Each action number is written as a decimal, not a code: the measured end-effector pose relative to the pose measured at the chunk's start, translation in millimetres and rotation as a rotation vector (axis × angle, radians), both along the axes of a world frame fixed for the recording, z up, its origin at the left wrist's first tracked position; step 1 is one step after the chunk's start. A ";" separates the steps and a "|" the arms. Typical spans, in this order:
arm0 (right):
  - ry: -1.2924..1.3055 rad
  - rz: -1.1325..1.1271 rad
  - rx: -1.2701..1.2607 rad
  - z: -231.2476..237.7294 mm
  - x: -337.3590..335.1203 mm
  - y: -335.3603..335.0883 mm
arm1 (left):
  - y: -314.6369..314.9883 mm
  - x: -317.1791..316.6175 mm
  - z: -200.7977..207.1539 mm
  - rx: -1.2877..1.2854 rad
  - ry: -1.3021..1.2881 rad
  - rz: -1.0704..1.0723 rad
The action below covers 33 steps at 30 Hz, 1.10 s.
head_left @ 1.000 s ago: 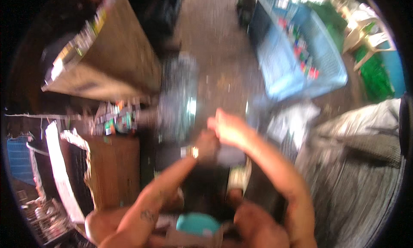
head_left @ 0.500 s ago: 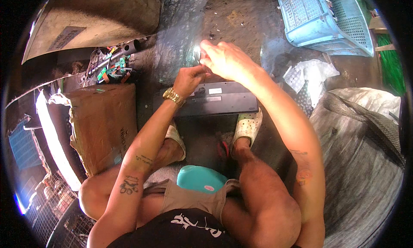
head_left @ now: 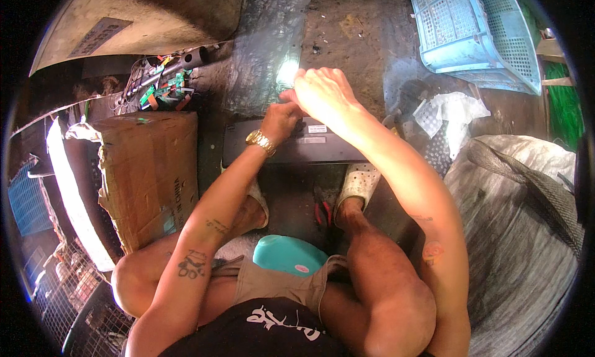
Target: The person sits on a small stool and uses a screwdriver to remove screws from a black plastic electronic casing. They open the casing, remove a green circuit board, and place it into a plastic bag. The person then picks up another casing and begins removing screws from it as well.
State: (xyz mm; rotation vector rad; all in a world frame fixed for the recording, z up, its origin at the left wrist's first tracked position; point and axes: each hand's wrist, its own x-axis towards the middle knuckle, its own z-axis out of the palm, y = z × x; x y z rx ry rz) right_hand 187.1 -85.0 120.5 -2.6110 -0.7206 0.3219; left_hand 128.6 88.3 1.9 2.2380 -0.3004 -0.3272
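Observation:
A long flat black panel (head_left: 260,151), which looks like the underside of a keyboard, lies crosswise in front of my feet with pale labels on it. My left hand (head_left: 282,119), gold watch on the wrist, is closed over the panel's far edge. Just beyond and to the right, my right hand (head_left: 327,93) is closed too, its fingertips meeting those of the left. Whatever is pinched between the fingers is hidden or too small to name.
A brown cardboard box (head_left: 149,171) stands at left, with a heap of green circuit-board pieces (head_left: 167,90) behind it. A blue plastic crate (head_left: 458,41) is far right, near a grey woven sack (head_left: 514,220). A red-handled tool (head_left: 323,211) lies between my feet.
My right hand has drawn slightly nearer, and my left hand has moved a little right and nearer. More of the panel's left end shows. The view has shifted slightly.

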 end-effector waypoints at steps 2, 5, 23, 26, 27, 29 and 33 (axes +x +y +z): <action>0.025 0.013 -0.075 -0.3 4.6 2.7 | -3.0 0.0 2.7 0.005 0.013 -0.008; 0.124 0.150 -0.091 6.3 14.4 2.0 | -6.3 0.1 6.9 -0.036 0.046 -0.001; 0.155 0.193 -0.231 30.2 19.5 1.1 | -0.2 6.0 5.7 -0.026 0.009 -0.017; 0.108 0.244 -0.151 35.4 18.6 1.5 | -0.2 5.7 7.5 -0.056 -0.060 -0.043; 0.130 0.227 -0.133 36.7 19.1 1.7 | -0.5 5.8 6.9 -0.073 -0.036 -0.033; 0.187 0.198 -0.171 38.6 18.5 2.4 | -1.6 5.9 4.9 -0.074 -0.017 -0.004; 0.029 0.215 -0.152 41.6 16.6 2.6 | -4.3 7.8 2.7 -0.098 -0.060 -0.005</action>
